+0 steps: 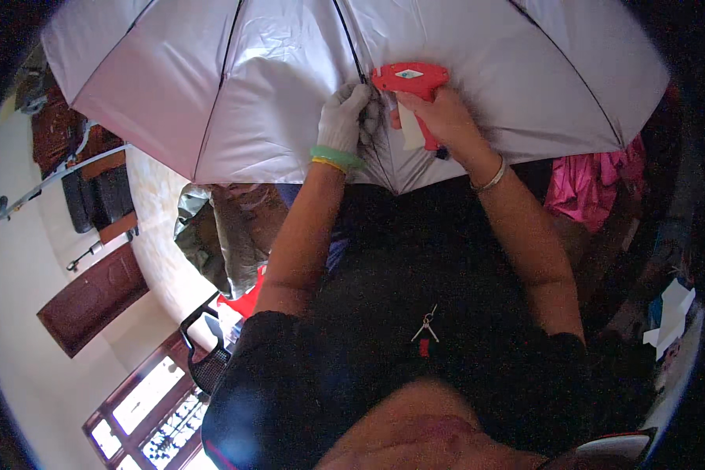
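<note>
Fingers (351,106) pinch silver umbrella canopy (274,86) indoors.

Left arm: bare forearm reaching forward and up, elbow bent near the chest.
Left hand (345,117): gloved in white, fingers (359,95) curled and pinched shut, green and yellow bands at the wrist.
Right arm: bare, stretched forward, a thin bangle on the wrist.
Right hand (439,117): bare, fingers wrapped tight in a closed grip, close beside the left.

Cream walls (23,313) fill the left of the frame; a brown door (94,298) at left, bright windows (149,399) lower left, black chair (207,352) beside them.
</note>
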The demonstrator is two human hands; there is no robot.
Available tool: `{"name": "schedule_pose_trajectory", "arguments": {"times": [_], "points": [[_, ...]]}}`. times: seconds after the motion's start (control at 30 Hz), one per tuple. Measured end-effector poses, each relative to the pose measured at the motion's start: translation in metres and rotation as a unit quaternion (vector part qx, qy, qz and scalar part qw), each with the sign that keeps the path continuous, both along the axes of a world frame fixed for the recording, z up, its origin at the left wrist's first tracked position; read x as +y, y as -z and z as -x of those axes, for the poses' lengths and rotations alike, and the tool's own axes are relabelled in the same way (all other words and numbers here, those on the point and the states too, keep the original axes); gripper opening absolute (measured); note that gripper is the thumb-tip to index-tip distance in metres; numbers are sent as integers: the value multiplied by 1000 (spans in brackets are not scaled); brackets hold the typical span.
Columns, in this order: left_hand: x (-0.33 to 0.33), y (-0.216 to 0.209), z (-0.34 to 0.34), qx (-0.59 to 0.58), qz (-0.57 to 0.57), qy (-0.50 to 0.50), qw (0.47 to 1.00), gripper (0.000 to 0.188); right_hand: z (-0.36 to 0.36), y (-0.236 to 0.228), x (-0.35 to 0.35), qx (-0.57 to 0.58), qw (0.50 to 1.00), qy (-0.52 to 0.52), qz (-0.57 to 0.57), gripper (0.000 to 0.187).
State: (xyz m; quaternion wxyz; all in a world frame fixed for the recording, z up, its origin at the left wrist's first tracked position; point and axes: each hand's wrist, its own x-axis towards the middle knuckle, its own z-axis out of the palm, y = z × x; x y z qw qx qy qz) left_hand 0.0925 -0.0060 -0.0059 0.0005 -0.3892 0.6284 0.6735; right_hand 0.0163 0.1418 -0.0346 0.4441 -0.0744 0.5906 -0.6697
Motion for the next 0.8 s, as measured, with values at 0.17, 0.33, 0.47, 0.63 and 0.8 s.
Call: {"name": "schedule_pose_trajectory", "arguments": {"times": [0.17, 0.33, 0.47, 0.63, 0.8], "points": [[-3, 6, -1, 3, -29, 3, 1000, 22, -3, 2, -3, 0, 999, 25, 31, 26], [-4, 17, -3, 24, -43, 12, 999, 23, -6, -10, -13, -43, 999, -10, 26, 23], [-4, 20, 1, 37, -15, -6, 999, 27, -2, 10, -16, -106, 993, -36, 44, 22], [8, -10, 7, -14, 121, 71, 990, 31, 7, 5, 2, -131, 988, -75, 11, 23], [-27, -41, 16, -57, 787, 45, 613, 67, 19, -20, 49, -234, 954, 21, 186, 28]]}}
